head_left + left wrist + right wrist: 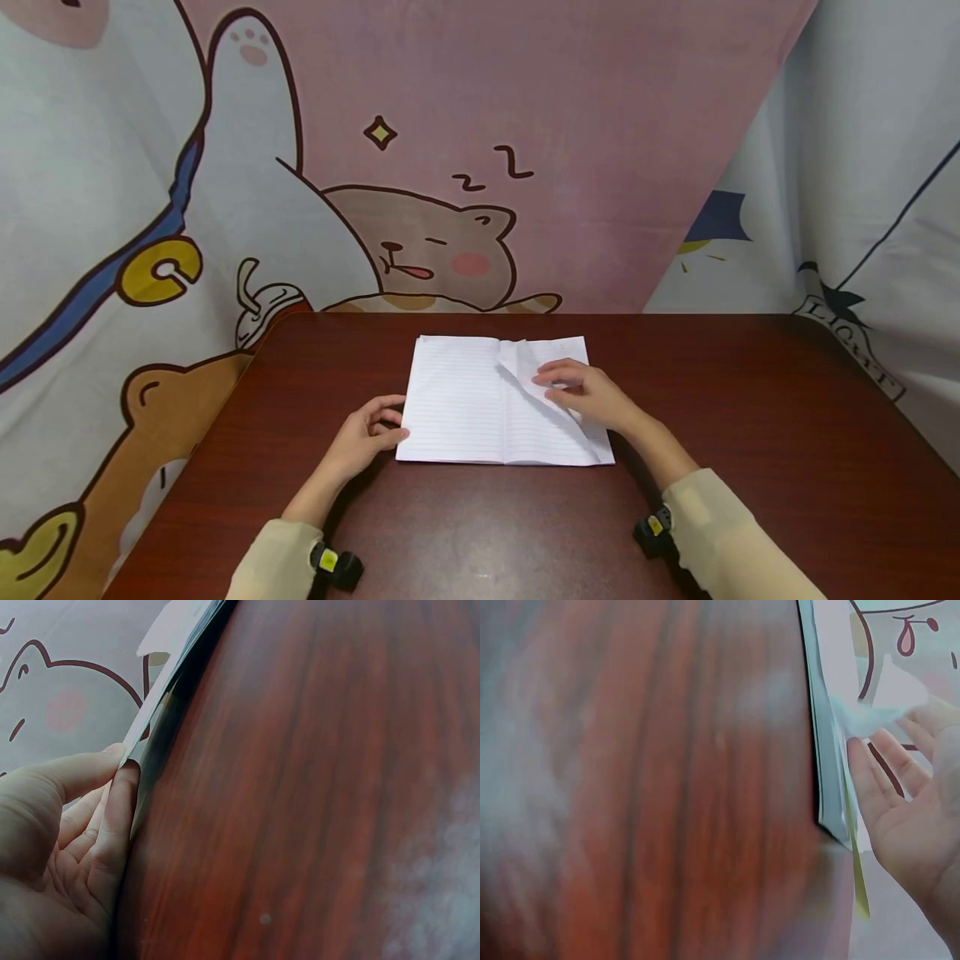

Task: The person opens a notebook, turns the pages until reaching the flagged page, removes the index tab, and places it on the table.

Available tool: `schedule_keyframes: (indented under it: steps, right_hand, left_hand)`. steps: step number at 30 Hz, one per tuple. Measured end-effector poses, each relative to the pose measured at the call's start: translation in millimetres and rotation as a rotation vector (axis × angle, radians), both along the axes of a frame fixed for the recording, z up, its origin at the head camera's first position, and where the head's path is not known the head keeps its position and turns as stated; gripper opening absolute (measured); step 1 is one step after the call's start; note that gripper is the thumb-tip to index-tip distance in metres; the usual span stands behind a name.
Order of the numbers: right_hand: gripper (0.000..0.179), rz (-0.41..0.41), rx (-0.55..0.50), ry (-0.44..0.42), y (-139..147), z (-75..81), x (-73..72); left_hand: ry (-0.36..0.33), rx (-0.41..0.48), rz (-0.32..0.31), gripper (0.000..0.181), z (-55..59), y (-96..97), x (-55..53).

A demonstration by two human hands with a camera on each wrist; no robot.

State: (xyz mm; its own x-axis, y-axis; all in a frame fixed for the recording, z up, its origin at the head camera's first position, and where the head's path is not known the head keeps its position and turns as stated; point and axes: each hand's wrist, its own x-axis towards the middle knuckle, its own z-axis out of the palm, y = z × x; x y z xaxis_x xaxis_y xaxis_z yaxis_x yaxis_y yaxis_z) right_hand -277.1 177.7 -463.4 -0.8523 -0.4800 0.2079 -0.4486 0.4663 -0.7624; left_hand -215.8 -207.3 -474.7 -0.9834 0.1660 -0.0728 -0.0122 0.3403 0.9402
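Note:
An open lined notebook [457, 400] lies on the table, its two pages spread. At its left edge, my left hand [365, 437] pinches the pages and cover between thumb and fingers. The left wrist view shows the thumb [90, 774] on top and fingers underneath the edge. Over the right half, my right hand [588, 396] touches a loose page [551, 408] that is raised and creased diagonally. In the right wrist view, that hand's fingers [870, 784] are spread and fairly straight beside the raised white page [892, 694].
The dark red-brown wooden table [480, 525] reaches back to a cartoon-printed curtain [600, 150]. Similar printed cloth hangs along the left and right sides. A small black device with a yellow mark [337, 567] is strapped at each wrist.

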Motion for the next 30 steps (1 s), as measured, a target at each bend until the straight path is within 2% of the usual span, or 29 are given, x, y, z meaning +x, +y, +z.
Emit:
schedule_keyframes:
  steps: [5,13,16,30]
  right_hand:
    - [0.027,0.026,-0.016,0.033,-6.4,-0.9,1.0]
    - [0.029,0.029,-0.062,-0.015,-19.7,-1.5,3.3]
    - [0.029,0.023,-0.056,-0.009,-25.1,-1.4,3.9]
    - [0.031,-0.03,-0.001,0.108,-47.0,-3.3,3.2]
  left_hand:
    - [0.009,0.001,-0.004,0.052,-0.6,-0.2,0.3]
    - [0.008,0.005,-0.005,0.052,-1.0,-0.6,0.9]
    - [0.01,0.001,-0.003,0.052,-1.2,-0.6,0.8]
    - [0.015,-0.008,-0.009,0.052,-0.4,-0.2,0.6]
